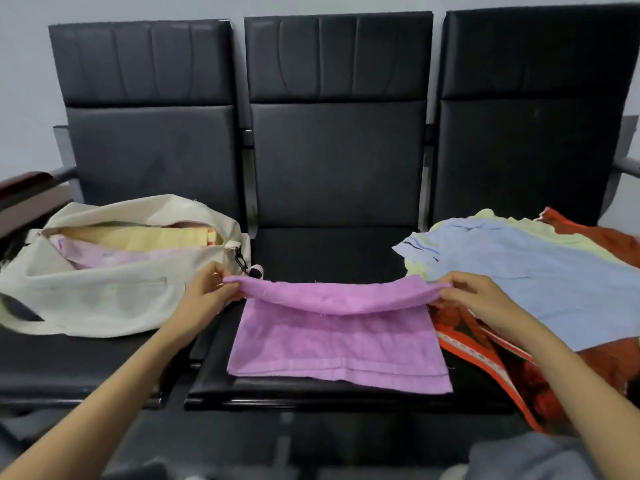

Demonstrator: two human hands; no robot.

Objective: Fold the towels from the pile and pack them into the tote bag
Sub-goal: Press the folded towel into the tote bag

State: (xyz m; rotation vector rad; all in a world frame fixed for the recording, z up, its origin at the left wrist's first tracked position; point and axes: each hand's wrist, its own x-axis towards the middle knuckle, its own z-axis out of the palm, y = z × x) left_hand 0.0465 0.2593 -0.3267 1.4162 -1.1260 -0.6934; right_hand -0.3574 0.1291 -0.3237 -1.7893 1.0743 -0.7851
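A purple towel [337, 337] lies on the middle black seat, with its far edge lifted and doubled over toward me. My left hand [206, 289] pinches the left end of that raised fold. At the fold's right end, my right hand [474, 296] pinches it too. On the left seat sits a cream tote bag [104, 292], open, with a yellow towel [156, 235] and a pale pink towel [104, 254] inside. The pile on the right seat has a light blue towel [540, 271] on top, over a pale yellow one and a red patterned towel [502, 368].
A row of three black padded seats [332, 251] with tall backs [337, 133] stands against a grey wall. A dark wooden armrest [27, 188] sits at the far left. The red patterned towel hangs over the right seat's front edge.
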